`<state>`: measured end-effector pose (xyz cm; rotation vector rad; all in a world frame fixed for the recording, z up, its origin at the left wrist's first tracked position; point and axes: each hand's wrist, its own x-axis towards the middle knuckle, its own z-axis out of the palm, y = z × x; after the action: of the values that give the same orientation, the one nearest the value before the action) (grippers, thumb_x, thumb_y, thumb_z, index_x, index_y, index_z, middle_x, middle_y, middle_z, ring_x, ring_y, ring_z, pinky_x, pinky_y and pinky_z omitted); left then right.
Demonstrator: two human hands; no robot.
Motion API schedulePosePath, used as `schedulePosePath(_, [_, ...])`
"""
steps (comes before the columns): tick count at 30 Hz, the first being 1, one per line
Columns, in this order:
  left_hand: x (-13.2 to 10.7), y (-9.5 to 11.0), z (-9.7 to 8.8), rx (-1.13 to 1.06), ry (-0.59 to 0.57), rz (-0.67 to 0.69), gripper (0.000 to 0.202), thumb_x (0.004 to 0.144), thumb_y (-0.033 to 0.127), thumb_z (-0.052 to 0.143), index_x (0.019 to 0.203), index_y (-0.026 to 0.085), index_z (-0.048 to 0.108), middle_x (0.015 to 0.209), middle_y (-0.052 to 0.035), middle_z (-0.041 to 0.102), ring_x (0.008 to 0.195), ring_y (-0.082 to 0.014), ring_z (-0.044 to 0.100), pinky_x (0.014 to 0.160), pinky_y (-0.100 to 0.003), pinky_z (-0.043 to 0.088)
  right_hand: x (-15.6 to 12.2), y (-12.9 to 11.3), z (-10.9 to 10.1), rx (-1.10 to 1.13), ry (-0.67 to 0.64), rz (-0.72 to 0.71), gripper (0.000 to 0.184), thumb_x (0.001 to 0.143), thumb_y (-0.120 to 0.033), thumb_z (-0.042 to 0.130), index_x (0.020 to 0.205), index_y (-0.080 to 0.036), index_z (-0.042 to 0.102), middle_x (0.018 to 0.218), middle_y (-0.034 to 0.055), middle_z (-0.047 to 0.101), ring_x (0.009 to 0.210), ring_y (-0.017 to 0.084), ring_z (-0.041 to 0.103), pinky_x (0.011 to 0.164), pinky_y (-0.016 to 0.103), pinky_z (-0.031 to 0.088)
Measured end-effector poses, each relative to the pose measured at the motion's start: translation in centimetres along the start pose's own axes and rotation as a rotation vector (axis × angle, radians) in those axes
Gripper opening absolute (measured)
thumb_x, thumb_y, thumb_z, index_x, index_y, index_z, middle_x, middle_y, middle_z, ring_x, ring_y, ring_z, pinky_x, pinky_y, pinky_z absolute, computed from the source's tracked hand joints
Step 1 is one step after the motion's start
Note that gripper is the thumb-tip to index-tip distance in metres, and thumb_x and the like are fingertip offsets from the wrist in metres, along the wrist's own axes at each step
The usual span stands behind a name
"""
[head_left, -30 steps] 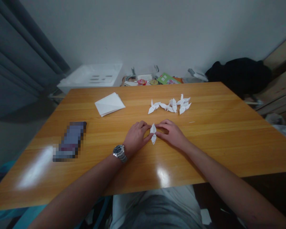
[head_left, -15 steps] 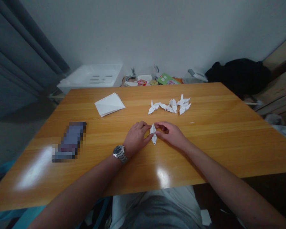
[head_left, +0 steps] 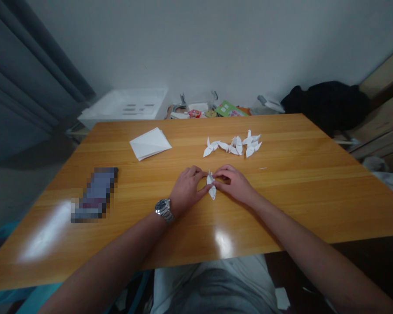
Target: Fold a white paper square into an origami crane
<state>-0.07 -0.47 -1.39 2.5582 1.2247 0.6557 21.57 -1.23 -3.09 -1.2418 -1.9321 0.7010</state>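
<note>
A small piece of folded white paper [head_left: 211,185], narrow and pointed at its near end, is held between my two hands just above or on the wooden table [head_left: 144,183]. My left hand [head_left: 188,185], with a metal watch [head_left: 164,209] on the wrist, pinches its left side with thumb and forefinger. On its right side, the fingertips of my right hand [head_left: 234,182] pinch the paper. Fingers partly cover its far end. Beyond my hands lie several white folded paper birds [head_left: 210,147], grouped in a row.
A stack of white paper sheets [head_left: 150,144] lies at the back left. Nearer on the left is a pixelated phone-like device [head_left: 96,192]. A thin white strip [head_left: 263,168] lies right of my hands. Past the far edge stand a white tray [head_left: 124,104] and a green packet [head_left: 229,109].
The folded paper has tilted slightly, its near point shifting a little right and toward me. Both hands keep nearly the same place and grip.
</note>
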Motion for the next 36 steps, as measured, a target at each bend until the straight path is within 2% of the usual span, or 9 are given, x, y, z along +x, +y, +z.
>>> schedulePosePath(12, [0.00, -0.29, 0.15, -0.066, 0.010, 0.006, 0.031, 0.090, 0.037, 0.065, 0.117, 0.021, 0.063, 0.110, -0.0082, 0.060, 0.100, -0.0244, 0.058, 0.092, -0.040, 0.049, 0.15, -0.43, -0.14, 0.024, -0.018, 0.016, 0.006, 0.083, -0.018, 0.069, 0.089, -0.020, 0.069, 0.092, 0.0038, 0.064, 0.085, 0.018, 0.059, 0.077, 0.032, 0.046])
schedulePosePath(18, [0.21, -0.37, -0.07, -0.167, -0.001, 0.025, 0.018, 0.092, 0.031, 0.062, 0.105, 0.020, 0.064, 0.106, -0.0070, 0.061, 0.099, -0.0223, 0.059, 0.092, -0.037, 0.050, 0.20, -0.66, -0.17, 0.025, -0.017, 0.015, 0.005, 0.083, -0.016, 0.067, 0.086, -0.019, 0.068, 0.089, 0.0026, 0.064, 0.082, 0.017, 0.058, 0.075, 0.030, 0.044])
schedulePosePath(22, [0.28, -0.47, -0.15, -0.195, -0.003, 0.023, 0.016, 0.092, 0.031, 0.061, 0.101, 0.019, 0.065, 0.104, -0.0074, 0.061, 0.098, -0.0218, 0.060, 0.092, -0.037, 0.050, 0.21, -0.64, -0.17, 0.005, -0.008, 0.005, 0.007, 0.082, -0.013, 0.067, 0.085, -0.019, 0.067, 0.087, 0.0021, 0.063, 0.081, 0.017, 0.057, 0.074, 0.030, 0.043])
schedulePosePath(31, [0.31, -0.73, 0.15, -0.171, -0.020, 0.039, 0.015, 0.091, 0.032, 0.063, 0.098, 0.019, 0.065, 0.104, -0.0061, 0.063, 0.097, -0.0217, 0.059, 0.090, -0.037, 0.049, 0.06, -0.29, -0.65, -0.009, -0.070, -0.046, 0.006, 0.084, -0.020, 0.069, 0.091, -0.020, 0.070, 0.092, 0.0048, 0.065, 0.086, 0.019, 0.060, 0.079, 0.033, 0.047])
schedulePosePath(36, [0.31, -0.62, 0.17, -0.163, -0.010, 0.036, 0.018, 0.090, 0.034, 0.065, 0.099, 0.019, 0.065, 0.103, -0.0064, 0.064, 0.098, -0.0221, 0.059, 0.090, -0.037, 0.048, 0.05, -0.18, -0.61, 0.005, -0.067, -0.026, 0.005, 0.086, -0.024, 0.071, 0.088, -0.019, 0.071, 0.090, 0.0044, 0.065, 0.085, 0.019, 0.060, 0.078, 0.033, 0.046])
